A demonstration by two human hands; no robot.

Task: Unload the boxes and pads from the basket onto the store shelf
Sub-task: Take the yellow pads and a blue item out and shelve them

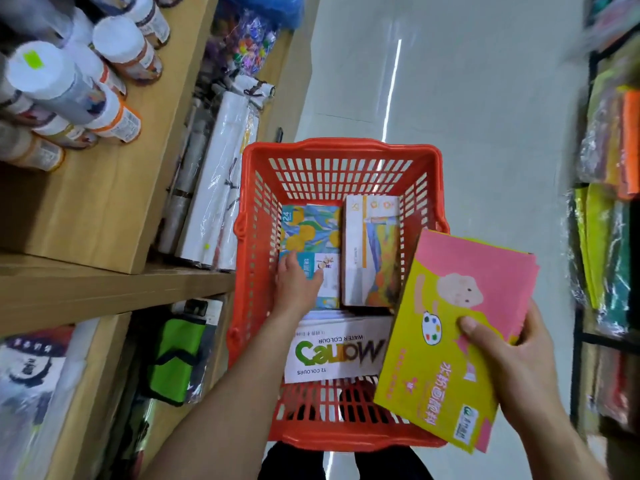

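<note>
My right hand (516,362) is gripping a stack of yellow-and-pink pads (453,341) over the right rim of the red basket (341,148), thumb pressing flat on the top cover, the other fingers hiding underneath. My left hand (298,289) is reaching down into the basket, fingers lying loosely together on the blue-and-orange paint box (310,230); no grip is showing. Beside that box is lying a white paint box (372,251), and nearer me a white watercolour box (337,351). The wooden shelf (114,282) is standing to my left.
</note>
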